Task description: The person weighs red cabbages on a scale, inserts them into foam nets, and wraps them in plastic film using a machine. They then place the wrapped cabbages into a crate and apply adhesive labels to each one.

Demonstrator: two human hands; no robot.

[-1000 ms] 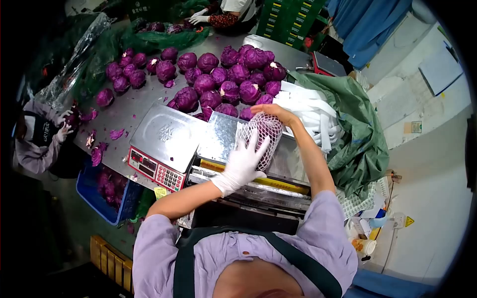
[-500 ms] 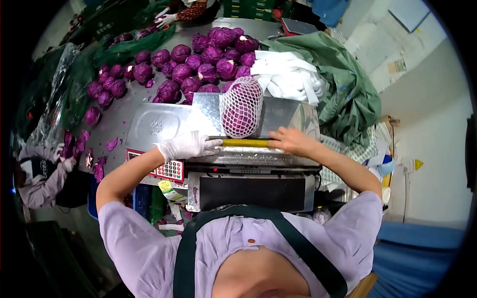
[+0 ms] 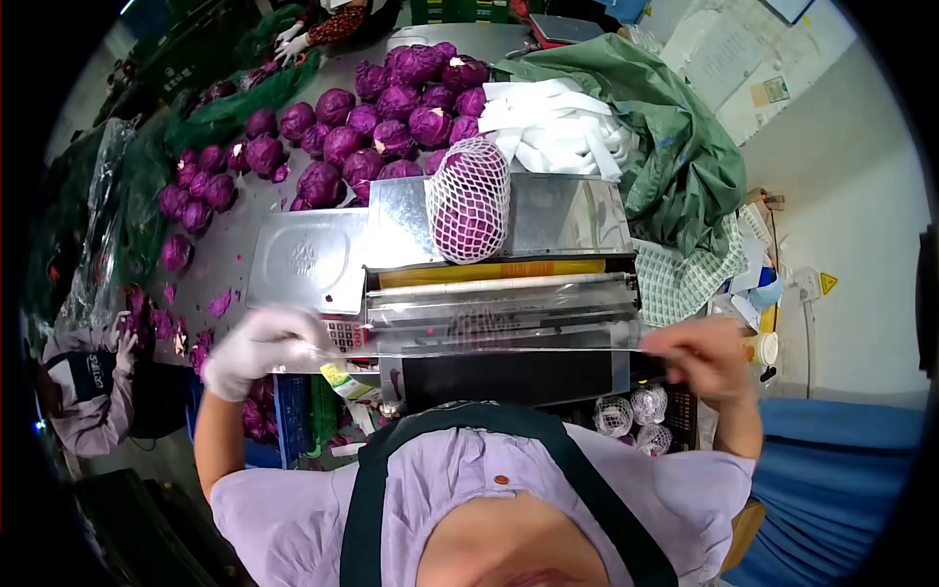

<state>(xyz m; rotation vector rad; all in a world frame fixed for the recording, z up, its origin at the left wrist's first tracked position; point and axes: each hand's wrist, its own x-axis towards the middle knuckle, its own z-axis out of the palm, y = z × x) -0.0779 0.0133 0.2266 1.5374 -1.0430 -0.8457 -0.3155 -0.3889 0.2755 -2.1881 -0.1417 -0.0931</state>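
Observation:
My left hand (image 3: 262, 352), in a white glove, is closed on one edge of a sheet of clear plastic film (image 3: 509, 331). Bare and slightly blurred, my right hand (image 3: 706, 357) pinches the opposite end of that edge. The film stretches taut between them, over the front of a metal wrapping machine (image 3: 567, 220) and its film roll (image 3: 499, 286). Behind the roll, red cabbage in a white foam net (image 3: 469, 201) rests on the machine's metal top. A black plate (image 3: 509, 380) lies below the film, close to my body.
Red cabbages (image 3: 396, 103) are heaped across the metal table. White foam nets (image 3: 553, 127) and a green sheet (image 3: 675, 147) lie behind right. A scale (image 3: 308, 256) stands left. Film-wrapped cabbages (image 3: 648, 403) sit low right. Co-workers' hands (image 3: 291, 44) show far left.
Both hands have moved from the roll toward my body and outward, drawing clear film off the roll. The netted cabbage stays on the machine top.

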